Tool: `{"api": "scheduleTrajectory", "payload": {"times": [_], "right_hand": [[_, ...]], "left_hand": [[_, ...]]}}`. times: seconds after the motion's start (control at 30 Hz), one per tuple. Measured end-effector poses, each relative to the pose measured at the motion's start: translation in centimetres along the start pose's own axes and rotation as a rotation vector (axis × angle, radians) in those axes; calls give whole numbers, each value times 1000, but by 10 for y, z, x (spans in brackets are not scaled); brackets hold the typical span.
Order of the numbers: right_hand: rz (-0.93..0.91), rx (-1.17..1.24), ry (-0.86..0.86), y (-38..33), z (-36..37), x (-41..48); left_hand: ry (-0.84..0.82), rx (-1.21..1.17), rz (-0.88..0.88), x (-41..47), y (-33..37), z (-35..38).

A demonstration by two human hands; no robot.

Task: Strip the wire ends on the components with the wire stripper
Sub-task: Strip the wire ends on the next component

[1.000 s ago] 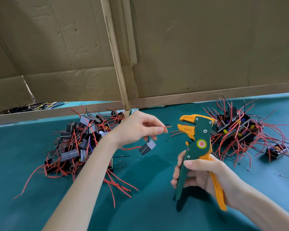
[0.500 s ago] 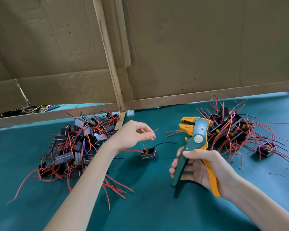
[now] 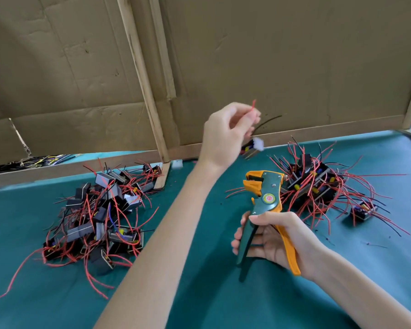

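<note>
Red wire (image 3: 253,106) pinched by left hand (image 3: 226,135), component (image 3: 252,148) blurred.

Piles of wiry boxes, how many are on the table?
2: the left pile lies in the open, the right pile behind the wire stripper. More may hide behind the cardboard.

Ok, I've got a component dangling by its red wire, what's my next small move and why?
Probably lower the left hand and feed the red wire, whose tip sticks up from the pinch, into the orange head of the wire stripper. That tip is well above the tool, which the right hand holds upright.
</note>
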State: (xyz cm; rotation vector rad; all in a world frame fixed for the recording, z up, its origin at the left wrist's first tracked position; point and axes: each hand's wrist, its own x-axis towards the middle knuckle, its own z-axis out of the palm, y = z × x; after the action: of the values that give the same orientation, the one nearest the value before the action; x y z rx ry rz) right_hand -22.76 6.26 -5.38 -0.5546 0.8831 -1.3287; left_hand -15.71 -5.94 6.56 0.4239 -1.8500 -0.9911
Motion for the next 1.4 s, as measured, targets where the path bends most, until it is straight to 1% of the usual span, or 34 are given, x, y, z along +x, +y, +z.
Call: {"api": "scheduleTrajectory", "payload": {"times": [0.1,0.17,0.2,0.27,0.33,0.43,0.53,0.63,0.7,0.8,0.87,0.93,1.03,1.13,1.33,1.4], "right_hand": [[17,24,0,0,-1,0],[28,39,-12,-1,-2,0],[31,44,-19,-1,-3,1],[34,50,-23,0,-6,2],[41,51,-18,0,-7,4],[46,60,-14,0,-7,5],[46,57,-10,0,-8,5],[36,48,-11,0,-7,5],[24,35,-8,0,-6,5],[11,11,-4,1,-5,2],[6,0,-3,1,-3,1],[-3,-15,-2,1,-1,-1],[-5,-28,2,0,-1,-2],[-10,-28,-4,0,-1,-2],[-15,-29,-9,1,-2,-2],[-18,-32,-9,1,-2,-1]], "left_hand": [[-85,-104,5,14,11,41],[-223,-92,-31,16,14,62],[-327,-55,-52,15,15,69],[-506,122,-60,10,14,78],[-564,276,-33,2,12,78],[-550,323,-21,-16,12,58],[-510,368,-49,-34,6,18],[-407,487,-138,-41,-1,-38],[-331,620,-199,-39,-7,-78],[-216,854,-350,-35,-25,-132],[-162,969,-436,-38,-41,-154],[-129,1014,-497,-44,-57,-164],[-145,1191,-566,-53,-77,-168],[-171,1338,-563,-55,-90,-173],[-249,1497,-510,-59,-109,-171],[-250,1507,-467,-63,-113,-167]]}}
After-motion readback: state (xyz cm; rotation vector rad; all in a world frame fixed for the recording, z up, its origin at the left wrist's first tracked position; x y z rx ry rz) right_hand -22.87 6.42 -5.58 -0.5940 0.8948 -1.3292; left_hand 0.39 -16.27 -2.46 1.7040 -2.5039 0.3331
